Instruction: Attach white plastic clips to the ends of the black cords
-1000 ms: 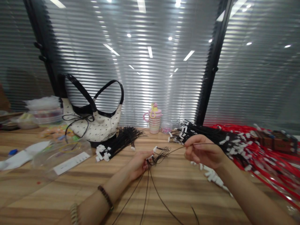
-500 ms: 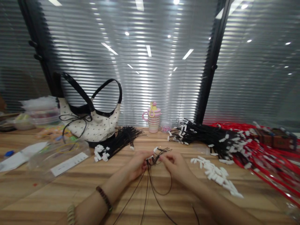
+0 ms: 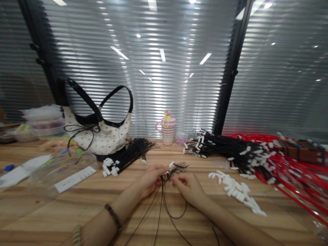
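Several thin black cords (image 3: 162,201) hang from my left hand (image 3: 154,177), whose fingers are closed on them near a white clip (image 3: 171,165). Their tangled upper ends (image 3: 180,166) spread out to the right of the clip. My right hand (image 3: 186,184) is closed beside the tangle, thumb and index finger pinched at its lower edge; what lies between those fingertips is too small to make out. One cord loops down between the two hands.
White plastic pieces (image 3: 237,191) lie right of my hands. Black cord bundles (image 3: 138,150) with white ends sit behind at left and right (image 3: 217,145). Red cords (image 3: 294,171) fill the far right. A pink striped cup (image 3: 168,133) and a spotted bag (image 3: 102,136) stand at the back.
My right hand has moved slightly down and left, with its fingers drawn closer together. The white clip and the cord loop have shifted a little.
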Demonstrator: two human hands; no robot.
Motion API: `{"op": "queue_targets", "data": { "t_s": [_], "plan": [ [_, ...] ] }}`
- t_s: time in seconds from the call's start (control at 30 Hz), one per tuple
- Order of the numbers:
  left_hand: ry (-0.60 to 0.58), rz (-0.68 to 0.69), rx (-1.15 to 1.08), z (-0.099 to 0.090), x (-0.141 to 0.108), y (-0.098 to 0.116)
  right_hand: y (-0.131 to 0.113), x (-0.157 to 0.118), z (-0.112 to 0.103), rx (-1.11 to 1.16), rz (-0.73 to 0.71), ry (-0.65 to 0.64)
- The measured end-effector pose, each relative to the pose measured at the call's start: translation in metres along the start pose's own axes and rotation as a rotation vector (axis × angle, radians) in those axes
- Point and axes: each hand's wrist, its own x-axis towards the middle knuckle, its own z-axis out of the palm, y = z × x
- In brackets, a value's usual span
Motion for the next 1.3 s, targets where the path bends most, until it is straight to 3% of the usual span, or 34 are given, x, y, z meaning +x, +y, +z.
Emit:
{"op": "queue_targets", "data": {
  "t_s": [0.47, 0.77, 1.3],
  "plan": [
    [0.015, 0.014, 0.085, 0.0011, -0.0005, -0.0008, 0.002, 0.0004, 0.0011, 0.025, 0.022, 0.023],
    [0.019, 0.01, 0.089, 0.0023, -0.0013, 0.0002, 0.0078, -0.0004, 0.0041, 0.173, 0.101, 0.151],
    [0.019, 0.046, 0.237, 0.0042, -0.0041, -0.0027, 0.0001, -0.0072, 0.0039, -0.074, 0.008, 0.243]
  ]
}}
